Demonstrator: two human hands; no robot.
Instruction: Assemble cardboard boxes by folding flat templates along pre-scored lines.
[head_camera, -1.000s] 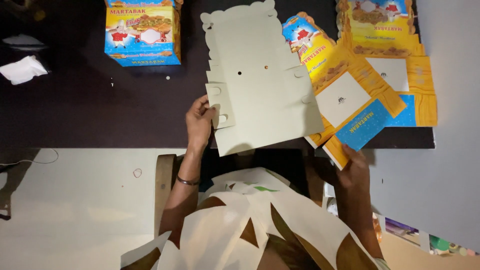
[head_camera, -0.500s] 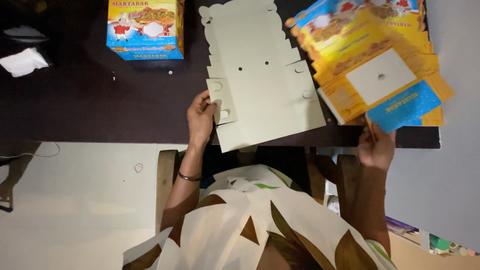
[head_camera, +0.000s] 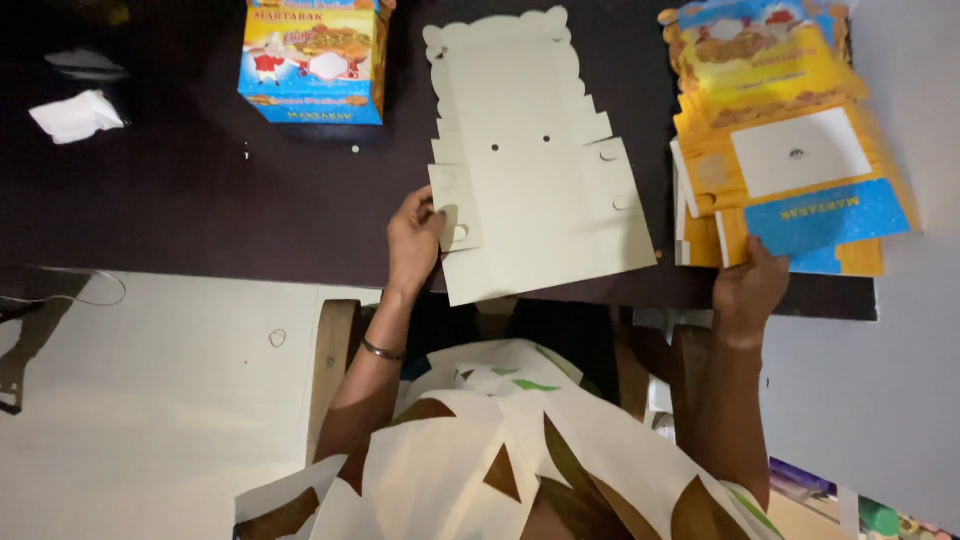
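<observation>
A dark table (head_camera: 180, 200) stood over a pale floor (head_camera: 150, 400), dimly lit; a wooden chair (head_camera: 335, 350) sat beneath

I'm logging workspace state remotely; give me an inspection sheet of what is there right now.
Surface: dark table, pale floor below it.
Job's things: plain flat box blank lying face down; stack of printed yellow and blue blanks at the right.
Clutter: assembled printed box at the far edge; crumpled white paper at the left.
Hands: left hand on the plain blank's side flap; right hand at the stack's near edge.
Cables: thin wire on the floor, left.
Surroundings: wooden chair under the person.
</observation>
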